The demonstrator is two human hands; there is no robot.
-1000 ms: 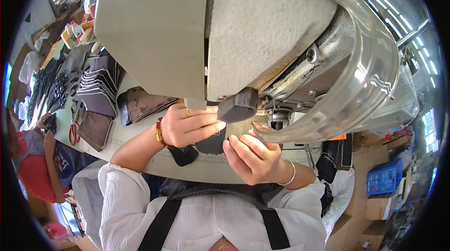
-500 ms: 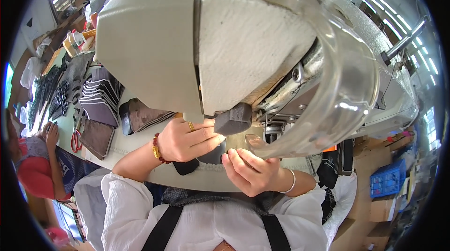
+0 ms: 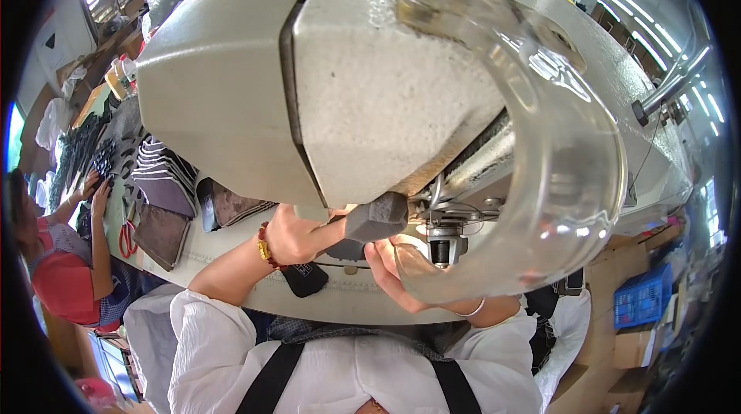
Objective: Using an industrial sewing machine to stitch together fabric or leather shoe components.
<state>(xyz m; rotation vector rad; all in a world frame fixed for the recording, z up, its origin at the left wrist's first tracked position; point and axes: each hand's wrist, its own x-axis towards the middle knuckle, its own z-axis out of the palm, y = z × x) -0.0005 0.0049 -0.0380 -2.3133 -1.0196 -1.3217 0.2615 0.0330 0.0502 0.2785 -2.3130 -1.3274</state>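
Both my hands are at a pale sewing machine [image 3: 224,97], below its head. A dark fabric piece [image 3: 351,250] lies between them. My left hand [image 3: 297,238], with a red and gold bracelet, is closed by that piece; its fingertips are partly hidden behind a grey foam block [image 3: 378,218] on the machine. A dark sliver shows between its fingers. My right hand [image 3: 390,275] pinches the piece's right edge, partly covered by a clear curved guard [image 3: 563,174]. Metal needle-area parts [image 3: 446,242] sit just right of my right fingertips. A black padded piece [image 3: 304,279] hangs below my left wrist.
On the left table stand stacked dark panels with pale edges [image 3: 164,174], brown pieces [image 3: 160,232], red-handled scissors [image 3: 126,238] and black strips [image 3: 81,155]. A co-worker in a red cap [image 3: 65,286] handles pieces there. Right, a blue crate [image 3: 642,296] sits among cardboard boxes.
The machine looms larger and more of my fingers are covered by its head and the guard. My left fingers have drawn back left. The co-worker's hands have moved farther over the table.
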